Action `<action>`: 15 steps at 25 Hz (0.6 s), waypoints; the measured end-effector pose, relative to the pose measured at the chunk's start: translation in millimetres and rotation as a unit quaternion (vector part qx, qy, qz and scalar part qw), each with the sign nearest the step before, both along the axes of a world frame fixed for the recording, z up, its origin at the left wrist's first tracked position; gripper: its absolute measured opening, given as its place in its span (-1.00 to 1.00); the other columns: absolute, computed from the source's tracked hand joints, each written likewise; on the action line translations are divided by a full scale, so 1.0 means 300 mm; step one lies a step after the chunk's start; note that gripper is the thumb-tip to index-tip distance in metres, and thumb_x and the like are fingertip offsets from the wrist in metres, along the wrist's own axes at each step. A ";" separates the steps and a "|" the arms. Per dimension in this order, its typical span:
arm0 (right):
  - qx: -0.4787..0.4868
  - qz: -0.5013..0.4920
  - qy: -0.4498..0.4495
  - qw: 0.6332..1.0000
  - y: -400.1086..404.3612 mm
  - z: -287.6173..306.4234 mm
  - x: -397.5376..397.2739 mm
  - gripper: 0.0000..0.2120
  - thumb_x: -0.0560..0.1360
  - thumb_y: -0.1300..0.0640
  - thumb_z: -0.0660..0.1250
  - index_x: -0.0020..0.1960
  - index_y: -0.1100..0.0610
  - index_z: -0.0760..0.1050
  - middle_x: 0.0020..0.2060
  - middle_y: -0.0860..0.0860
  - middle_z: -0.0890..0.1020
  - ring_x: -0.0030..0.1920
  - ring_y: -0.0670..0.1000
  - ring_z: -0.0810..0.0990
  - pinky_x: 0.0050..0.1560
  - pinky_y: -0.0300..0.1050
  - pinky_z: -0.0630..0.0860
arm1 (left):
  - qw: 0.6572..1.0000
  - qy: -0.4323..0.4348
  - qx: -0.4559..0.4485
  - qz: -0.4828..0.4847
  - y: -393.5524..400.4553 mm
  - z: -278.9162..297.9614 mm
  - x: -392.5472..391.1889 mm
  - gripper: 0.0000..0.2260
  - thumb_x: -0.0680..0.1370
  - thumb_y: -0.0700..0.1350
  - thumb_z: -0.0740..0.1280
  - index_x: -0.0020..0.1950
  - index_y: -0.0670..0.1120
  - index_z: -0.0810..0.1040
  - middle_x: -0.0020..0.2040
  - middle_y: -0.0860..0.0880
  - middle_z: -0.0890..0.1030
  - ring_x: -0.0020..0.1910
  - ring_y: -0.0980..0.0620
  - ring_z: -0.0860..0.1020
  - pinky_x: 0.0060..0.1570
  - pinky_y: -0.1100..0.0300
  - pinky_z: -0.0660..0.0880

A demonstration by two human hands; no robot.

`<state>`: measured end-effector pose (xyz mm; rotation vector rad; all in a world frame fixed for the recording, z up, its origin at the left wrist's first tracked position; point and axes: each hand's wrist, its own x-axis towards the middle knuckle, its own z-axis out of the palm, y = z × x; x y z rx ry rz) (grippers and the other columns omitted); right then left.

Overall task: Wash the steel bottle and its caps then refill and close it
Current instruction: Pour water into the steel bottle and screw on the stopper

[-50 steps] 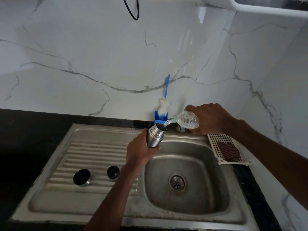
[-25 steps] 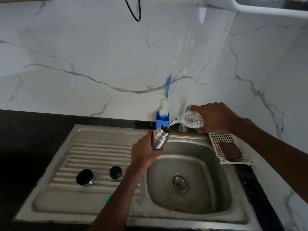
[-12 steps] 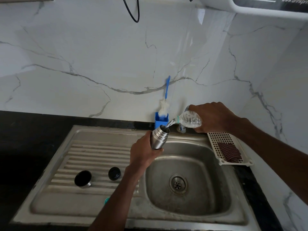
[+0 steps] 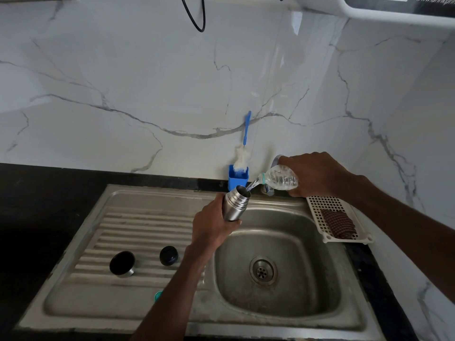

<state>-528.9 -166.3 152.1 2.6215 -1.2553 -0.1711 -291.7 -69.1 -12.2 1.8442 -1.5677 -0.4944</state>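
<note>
Little has changed over the last two seconds: the refill pour continues. On the drainboard, the steel cup cap (image 4: pixel 122 263) and the black inner cap (image 4: pixel 169 255) lie where they were, so closing is still pending. Your left hand (image 4: pixel 209 232) stays wrapped round the steel bottle (image 4: pixel 235 203), tilted over the sink (image 4: pixel 320 313) basin. Your right hand (image 4: pixel 314 174) keeps gripping the tipped plastic bottle (image 4: pixel 279 180), its stream entering the steel mouth.

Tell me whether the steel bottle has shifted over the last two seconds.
No. The steel bottle stays just below the blue brush holder, over the sink's back edge.
</note>
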 end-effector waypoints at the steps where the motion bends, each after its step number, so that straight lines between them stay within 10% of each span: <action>1: -0.003 0.001 0.001 1.000 0.001 -0.002 0.000 -0.36 0.39 -0.27 0.47 0.38 -0.13 0.36 0.11 -0.14 0.65 0.05 -0.01 0.63 -0.08 -0.12 0.39 | 1.000 -0.002 0.000 -0.001 0.000 -0.002 -0.001 -0.45 0.36 0.14 0.62 0.25 0.09 0.47 0.09 0.11 0.69 -0.05 0.10 0.64 -0.10 0.16 0.49; 15: 0.007 0.008 0.007 1.000 0.010 0.016 0.010 -0.32 0.39 -0.27 0.48 0.42 -0.12 0.35 0.16 -0.13 0.65 0.08 -0.02 0.63 0.01 -0.11 0.47 | 1.000 -0.008 0.004 -0.003 0.004 -0.034 0.006 -0.49 0.35 0.17 0.59 0.18 0.10 0.46 0.01 0.12 0.68 -0.12 0.11 0.63 -0.09 0.10 0.59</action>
